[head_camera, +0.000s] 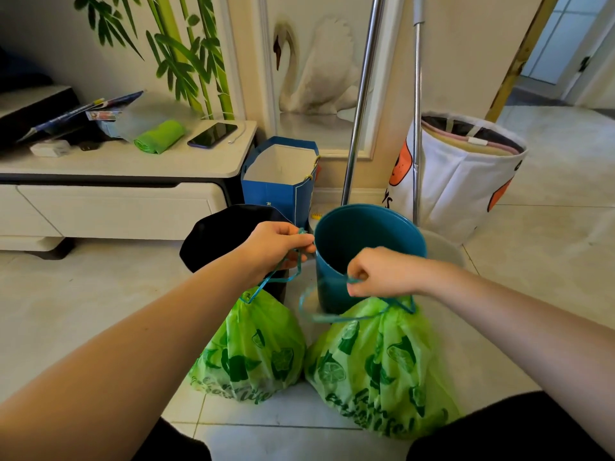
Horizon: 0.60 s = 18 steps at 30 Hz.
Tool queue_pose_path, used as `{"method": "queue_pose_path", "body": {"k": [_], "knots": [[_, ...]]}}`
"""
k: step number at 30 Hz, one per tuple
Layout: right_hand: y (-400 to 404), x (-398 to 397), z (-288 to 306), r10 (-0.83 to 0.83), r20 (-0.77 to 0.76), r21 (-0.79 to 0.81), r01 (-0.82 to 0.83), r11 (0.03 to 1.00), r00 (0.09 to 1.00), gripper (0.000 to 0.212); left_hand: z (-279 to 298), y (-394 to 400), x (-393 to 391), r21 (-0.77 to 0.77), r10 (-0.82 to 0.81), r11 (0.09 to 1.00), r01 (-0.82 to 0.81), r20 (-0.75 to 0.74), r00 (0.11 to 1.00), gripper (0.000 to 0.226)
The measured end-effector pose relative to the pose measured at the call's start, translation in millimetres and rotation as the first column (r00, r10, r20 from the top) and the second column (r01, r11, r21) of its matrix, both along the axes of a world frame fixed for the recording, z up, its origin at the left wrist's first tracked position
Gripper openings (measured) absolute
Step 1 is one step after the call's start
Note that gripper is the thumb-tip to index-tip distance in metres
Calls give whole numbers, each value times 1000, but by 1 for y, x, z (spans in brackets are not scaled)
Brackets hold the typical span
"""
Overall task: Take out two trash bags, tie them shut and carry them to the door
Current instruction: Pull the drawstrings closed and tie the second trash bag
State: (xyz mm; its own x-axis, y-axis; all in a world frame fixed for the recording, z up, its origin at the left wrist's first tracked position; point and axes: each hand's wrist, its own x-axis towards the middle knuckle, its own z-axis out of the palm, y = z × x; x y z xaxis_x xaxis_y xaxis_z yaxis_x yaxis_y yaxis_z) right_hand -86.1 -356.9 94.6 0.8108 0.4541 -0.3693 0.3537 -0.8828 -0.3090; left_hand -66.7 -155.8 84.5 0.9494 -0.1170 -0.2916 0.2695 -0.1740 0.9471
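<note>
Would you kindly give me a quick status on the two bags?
Left hand and right hand each grip a drawstring. Both green bags cinched, on floor. Teal bin just ahead.

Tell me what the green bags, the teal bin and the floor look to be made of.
Green bags: thin printed plastic film, judging by the crinkles and translucency. Teal bin: smooth, likely plastic, possibly painted metal. Floor: glossy tile, with grout lines and reflections.

Two green lemon-print trash bags on the floor, necks cinched by teal drawstrings: left bag (249, 344) at 7 o'clock, right bag (376, 364) at 5 o'clock.
</note>
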Motion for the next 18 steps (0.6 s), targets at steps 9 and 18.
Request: {"method": "queue_pose_path", "body": {"k": [9,18], "knots": [[8,73,49,-163,-736,507,694,511,658,17,11,5,46,-181,7,983,-20,-73,997,12],[30,169,35,-388,-749,68,644,762,538,15,21,13,108,-78,-250,968,238,-340,907,21]]}}
